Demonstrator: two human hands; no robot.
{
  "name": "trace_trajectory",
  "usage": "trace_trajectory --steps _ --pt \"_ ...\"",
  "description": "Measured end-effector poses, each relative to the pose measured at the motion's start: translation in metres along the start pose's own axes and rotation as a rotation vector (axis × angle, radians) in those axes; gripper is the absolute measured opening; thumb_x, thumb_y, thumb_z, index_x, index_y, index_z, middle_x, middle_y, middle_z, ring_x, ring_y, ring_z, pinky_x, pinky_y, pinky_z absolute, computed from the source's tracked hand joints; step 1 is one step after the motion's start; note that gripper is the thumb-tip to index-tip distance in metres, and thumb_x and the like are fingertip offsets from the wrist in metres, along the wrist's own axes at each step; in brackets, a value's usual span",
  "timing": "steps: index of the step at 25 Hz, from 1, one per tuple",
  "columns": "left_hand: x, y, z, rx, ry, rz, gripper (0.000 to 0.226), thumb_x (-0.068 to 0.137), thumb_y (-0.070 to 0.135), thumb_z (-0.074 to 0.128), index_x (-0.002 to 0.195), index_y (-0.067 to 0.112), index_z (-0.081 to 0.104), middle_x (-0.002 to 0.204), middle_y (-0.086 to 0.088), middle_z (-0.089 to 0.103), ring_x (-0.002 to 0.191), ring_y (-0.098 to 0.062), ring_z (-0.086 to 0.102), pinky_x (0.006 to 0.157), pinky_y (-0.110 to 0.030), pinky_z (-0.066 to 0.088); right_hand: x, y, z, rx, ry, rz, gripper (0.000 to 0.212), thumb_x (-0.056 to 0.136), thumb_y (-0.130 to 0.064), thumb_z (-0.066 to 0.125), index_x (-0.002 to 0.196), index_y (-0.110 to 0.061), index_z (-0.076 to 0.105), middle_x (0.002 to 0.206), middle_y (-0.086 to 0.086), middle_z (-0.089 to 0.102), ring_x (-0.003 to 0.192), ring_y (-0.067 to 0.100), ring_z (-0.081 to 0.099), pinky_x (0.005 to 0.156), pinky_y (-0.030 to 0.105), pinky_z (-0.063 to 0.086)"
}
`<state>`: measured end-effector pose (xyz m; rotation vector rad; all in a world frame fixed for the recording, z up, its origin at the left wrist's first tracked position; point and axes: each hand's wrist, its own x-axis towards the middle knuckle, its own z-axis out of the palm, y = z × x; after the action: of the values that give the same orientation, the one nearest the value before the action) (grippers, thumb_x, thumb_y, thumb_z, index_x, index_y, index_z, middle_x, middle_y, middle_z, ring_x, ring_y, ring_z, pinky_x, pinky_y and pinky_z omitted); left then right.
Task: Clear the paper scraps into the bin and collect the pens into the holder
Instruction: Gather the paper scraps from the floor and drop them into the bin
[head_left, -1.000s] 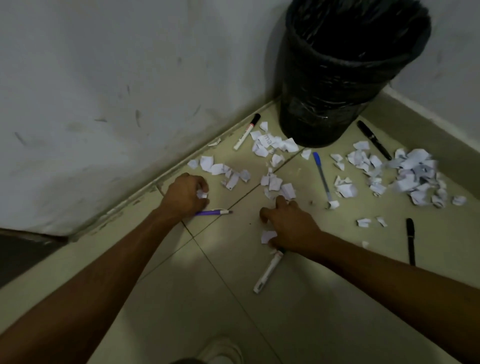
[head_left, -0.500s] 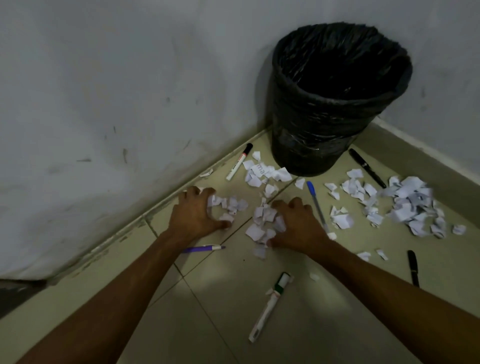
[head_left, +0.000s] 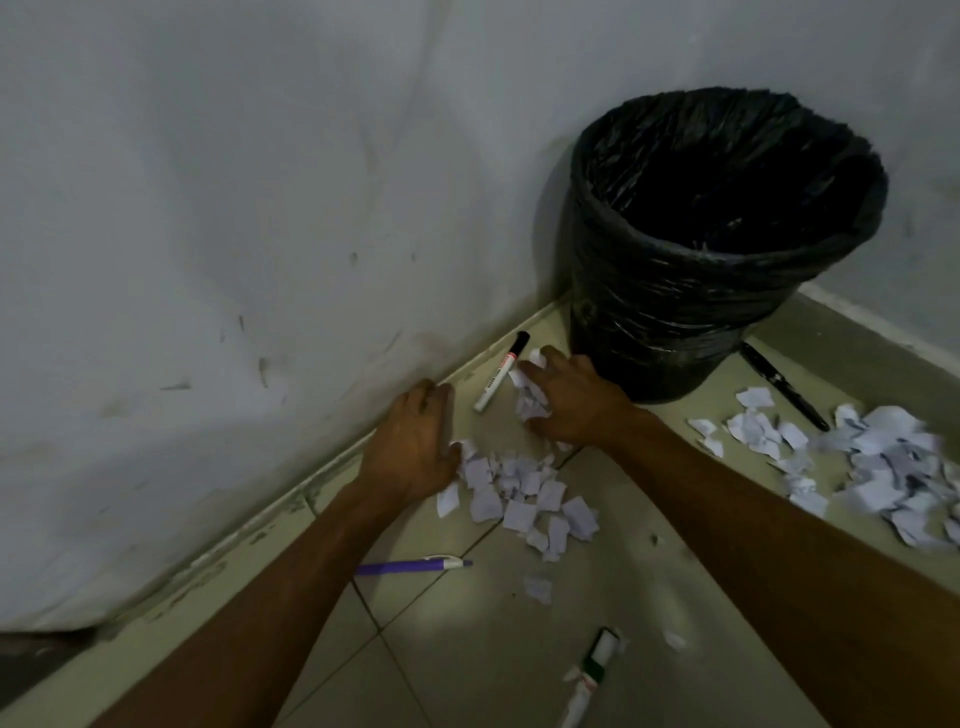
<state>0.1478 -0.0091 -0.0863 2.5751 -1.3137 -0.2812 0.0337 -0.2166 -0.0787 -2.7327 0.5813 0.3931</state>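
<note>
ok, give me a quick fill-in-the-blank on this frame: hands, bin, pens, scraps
1. The bin is lined with a ____ plastic bag.
2. The right hand is gathering paper scraps next to the ____.
3. The pen lying under the left forearm is ____.
4. The left hand lies palm-____ on the floor by the wall.

Missing words: black; bin; purple; down

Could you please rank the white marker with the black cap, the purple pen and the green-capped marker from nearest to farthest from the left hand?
From the left hand:
1. White marker with the black cap, just beyond it.
2. Purple pen, under the forearm.
3. Green-capped marker, bottom edge.
</note>
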Motion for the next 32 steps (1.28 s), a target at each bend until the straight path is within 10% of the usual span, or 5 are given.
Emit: trace_trajectory --steps 10,17,23,29,32 --pt "-0.034 -0.008 0.020 -0.086 -0.021 0.170 0.043 0.081 0.014 0.062 0.123 0.007 0.060 0.125 -0.015 0.057 0.109 -0.031 0.056 0.089 -0.033 0.048 -0.038 -0.003 0.029 -0.006 0.004 -0.213 0.048 0.091 -0.032 0.057 0.137 -0.018 0.047 0.139 0.005 0.044 0.124 0.029 0.042 0.099 0.044 0.045" --pt "-0.047 0.012 0.011 -0.038 -0.167 0.047 0.105 0.057 0.087 0.049 0.144 0.030 0.035 0.128 -0.004 0.046 0.113 -0.023 0.046 0.089 -0.040 0.050 -0.070 -0.015 0.024 -0.003 -0.169 0.087 0.098 0.069 -0.076 0.063 0.149 -0.039 0.021 0.157 0.011 0.018 0.143 0.043 0.017 0.110 0.058 0.030" --pt "-0.057 0.051 0.042 -0.119 -0.158 0.107 0.045 0.080 0.035 0.065 0.120 0.016 0.058 0.108 -0.011 0.049 0.095 -0.027 0.051 0.079 -0.039 0.050 -0.103 -0.031 0.063 0.053 0.025 0.036 0.036 0.085 -0.035 0.066 0.117 -0.020 0.056 0.127 0.008 0.046 0.111 0.026 0.048 0.082 0.027 0.041" --pt "-0.062 0.085 0.027 -0.452 0.045 0.038 0.019 0.074 0.013 0.061 0.065 -0.003 0.064 0.065 -0.019 0.064 0.063 -0.024 0.057 0.057 -0.030 0.039 -0.138 -0.023 0.039 0.757 0.237 0.247 0.006 0.080 -0.012 0.075 0.082 -0.007 0.073 0.082 0.009 0.072 0.069 0.020 0.067 0.064 0.027 0.057" --pt "-0.064 0.106 -0.008 -0.637 0.145 -0.036 0.016 0.082 0.022 0.072 0.077 0.007 0.074 0.072 -0.006 0.074 0.061 -0.013 0.067 0.061 -0.025 0.053 -0.163 -0.028 -0.008 1.115 0.285 0.350 0.008 0.083 -0.006 0.074 0.090 -0.006 0.072 0.088 0.011 0.071 0.070 0.019 0.071 0.057 0.028 0.060"
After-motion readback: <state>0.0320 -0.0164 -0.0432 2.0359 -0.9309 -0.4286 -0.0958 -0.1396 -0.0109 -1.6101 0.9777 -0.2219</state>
